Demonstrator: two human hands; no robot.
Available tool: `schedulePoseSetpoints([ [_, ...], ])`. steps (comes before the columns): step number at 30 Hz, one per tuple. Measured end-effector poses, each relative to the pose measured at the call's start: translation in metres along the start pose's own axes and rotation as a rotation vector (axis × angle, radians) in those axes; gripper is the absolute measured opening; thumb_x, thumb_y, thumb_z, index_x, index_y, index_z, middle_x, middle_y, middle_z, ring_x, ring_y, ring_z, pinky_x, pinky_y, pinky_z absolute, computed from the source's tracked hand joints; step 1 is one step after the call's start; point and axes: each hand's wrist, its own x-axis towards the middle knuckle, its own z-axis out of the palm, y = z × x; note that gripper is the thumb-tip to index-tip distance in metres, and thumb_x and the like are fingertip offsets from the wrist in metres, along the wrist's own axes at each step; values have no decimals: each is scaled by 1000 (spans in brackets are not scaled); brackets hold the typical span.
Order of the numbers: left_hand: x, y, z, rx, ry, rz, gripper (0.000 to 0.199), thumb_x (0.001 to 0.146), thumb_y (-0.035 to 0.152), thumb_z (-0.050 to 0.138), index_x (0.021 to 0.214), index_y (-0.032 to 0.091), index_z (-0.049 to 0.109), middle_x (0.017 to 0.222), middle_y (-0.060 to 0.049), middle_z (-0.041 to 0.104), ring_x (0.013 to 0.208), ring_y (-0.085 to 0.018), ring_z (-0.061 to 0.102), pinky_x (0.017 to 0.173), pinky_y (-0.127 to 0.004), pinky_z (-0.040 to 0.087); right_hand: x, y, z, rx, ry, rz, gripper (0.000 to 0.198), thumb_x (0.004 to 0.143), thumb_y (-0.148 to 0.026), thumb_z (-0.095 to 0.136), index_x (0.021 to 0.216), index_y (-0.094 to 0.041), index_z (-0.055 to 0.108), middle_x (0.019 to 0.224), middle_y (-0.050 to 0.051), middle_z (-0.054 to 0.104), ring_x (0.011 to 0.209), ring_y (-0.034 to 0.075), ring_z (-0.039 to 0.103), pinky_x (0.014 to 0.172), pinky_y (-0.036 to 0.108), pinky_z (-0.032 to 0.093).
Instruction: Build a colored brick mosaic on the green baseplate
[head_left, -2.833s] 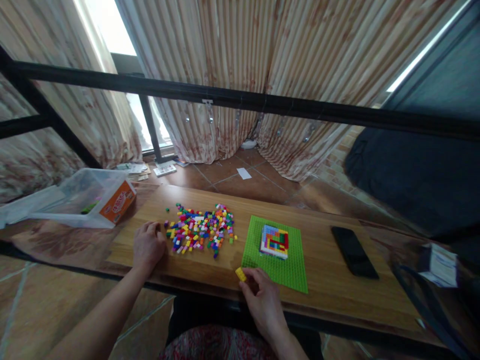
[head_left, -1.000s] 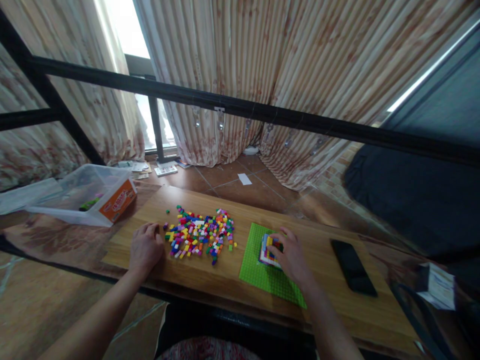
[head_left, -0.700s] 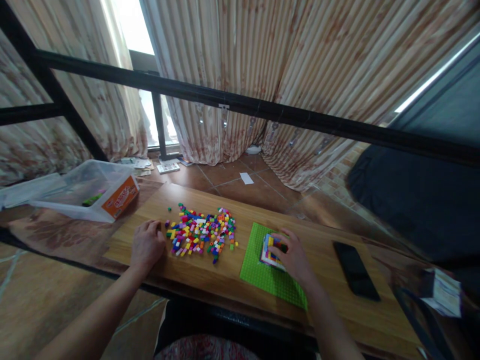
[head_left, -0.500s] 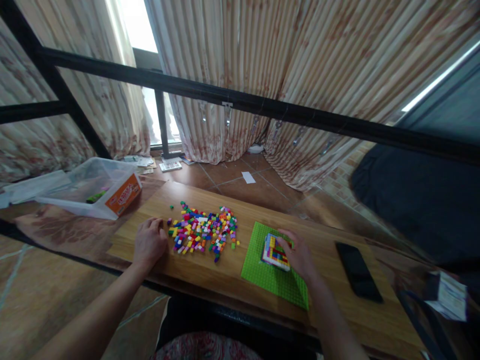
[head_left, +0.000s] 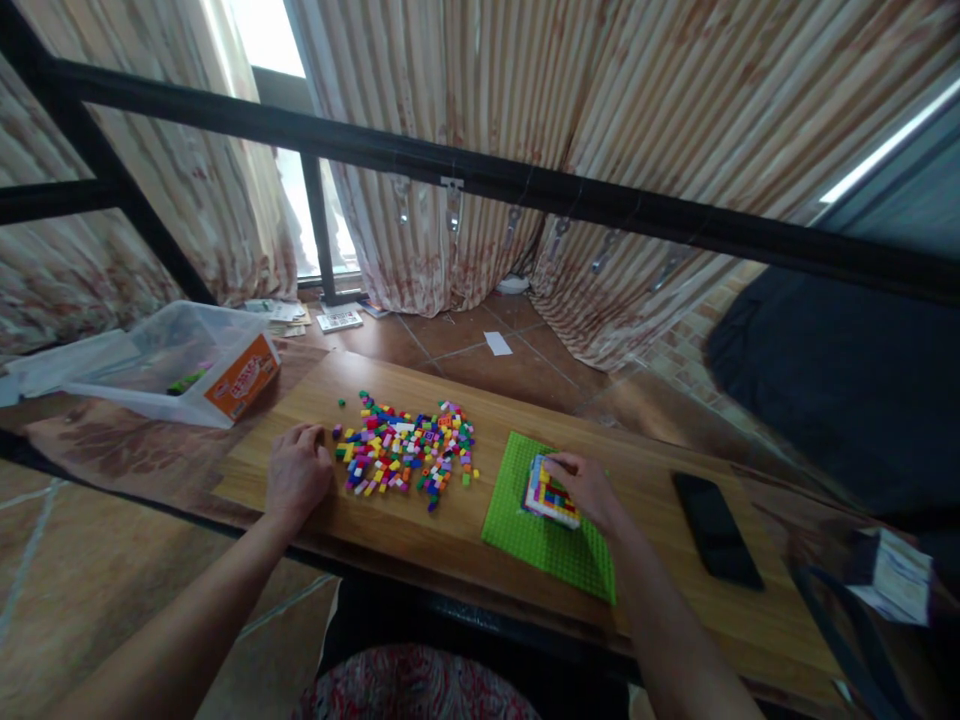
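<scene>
1. At the far left, a clear plastic bin (head_left: pixel 169 405) with an orange label is seen; something green is contained in it.
2. The left hand (head_left: pixel 298 472) is rested on the wooden tabletop (head_left: pixel 427 540), its fingers loosely curled; whether anything is held in it cannot be told.
3. Just beside it, a pile of loose bricks (head_left: pixel 405 450) in many colours is spread.
4. Farther right, a green baseplate (head_left: pixel 510 525) is laid flat, and a low multicoloured brick structure (head_left: pixel 551 500) is set upon it.
5. The structure's far side is partly covered by the right hand (head_left: pixel 592 490), its fingers bent; whether a brick is gripped cannot be told.
6. Right of the baseplate, well apart, a black phone (head_left: pixel 716 530) is placed.
</scene>
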Motion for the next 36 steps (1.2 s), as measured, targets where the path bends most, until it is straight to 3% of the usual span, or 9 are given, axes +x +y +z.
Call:
schedulePoseSetpoints([
  [14,1,3,-4,-9,-10,10,35,81,19,41,104,11,66,110,-16,65,105,-29,57,98,-40,44,-7,-9,6,6,124,-51,34,81,-50,55,90,-22,73,84,4,75,76,20,68,74,33,52],
  [19,0,1,-3,-8,1,20,33,81,20,42,104,15,66,112,-15,64,106,-28,57,97,-40,45,-18,-18,-3,36,312,-26,49,87,-54,43,102,-17,71,106,11,73,99,25,66,92,41,48],
  [22,0,0,-2,-10,9,26,33,81,19,42,104,14,66,111,-15,65,105,-28,57,98,-40,44,-35,-26,-5,85,470,-11,51,90,-55,40,102,-16,70,107,14,72,100,27,65,93,42,47],
  [26,1,0,-3,-4,6,35,33,82,19,41,103,14,66,109,-15,65,105,-28,58,98,-40,44,-70,-37,21,164,547,-80,45,92,-53,42,100,-18,69,104,13,71,95,25,65,87,40,50],
  [31,2,-1,-5,-12,6,43,33,81,18,41,102,15,66,109,-15,65,106,-28,58,98,-41,45,-108,-47,70,-56,496,-289,30,95,-37,44,102,-22,69,108,10,70,106,25,61,97,45,45],
  [36,5,-7,-2,-24,-2,64,33,81,20,41,102,14,66,110,-16,65,107,-30,58,99,-43,45,-113,-58,90,-231,466,-289,25,94,-29,45,101,-22,68,125,11,62,118,27,54,99,47,44],
])
